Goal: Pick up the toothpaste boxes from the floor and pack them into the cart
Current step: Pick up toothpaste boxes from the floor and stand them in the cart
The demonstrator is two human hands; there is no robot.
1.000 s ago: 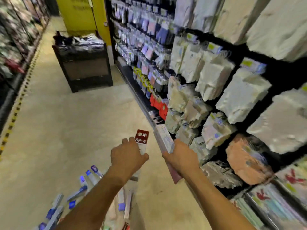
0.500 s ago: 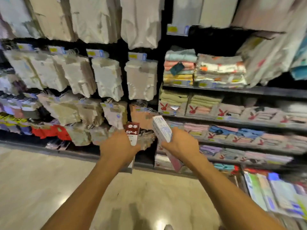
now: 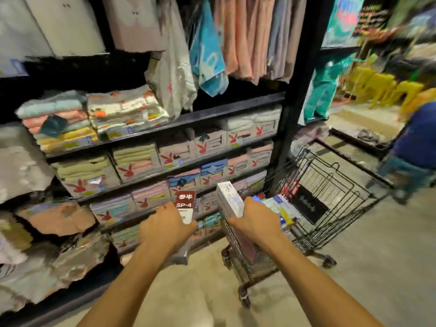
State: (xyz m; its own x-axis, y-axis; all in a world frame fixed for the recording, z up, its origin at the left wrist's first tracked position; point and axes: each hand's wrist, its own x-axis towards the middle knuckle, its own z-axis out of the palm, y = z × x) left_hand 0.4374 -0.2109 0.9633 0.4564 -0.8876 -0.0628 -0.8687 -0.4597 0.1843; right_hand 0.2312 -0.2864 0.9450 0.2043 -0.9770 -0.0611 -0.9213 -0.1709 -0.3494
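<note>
My left hand (image 3: 165, 230) grips an upright toothpaste box (image 3: 186, 205) with a dark red top printed SP-4. A long white and pink toothpaste box (image 3: 230, 202) is held in my right hand (image 3: 256, 220), its upper end pointing up and away. Both hands are at mid-frame, just left of a black wire shopping cart (image 3: 330, 185). Several toothpaste boxes (image 3: 278, 206) lie inside the cart, partly hidden behind my right hand. The floor pile of boxes is out of view.
Dark shelves (image 3: 165, 128) of folded towels and hanging clothes fill the left and middle. A black upright post (image 3: 297, 90) stands beside the cart. A person in blue (image 3: 415, 142) is at the far right, blurred. Yellow chairs (image 3: 387, 88) stand behind. Beige floor (image 3: 365, 267) lies below.
The view has swung right from the floor pile, past the shelves, to the cart. Both hands kept hold of their boxes throughout.
</note>
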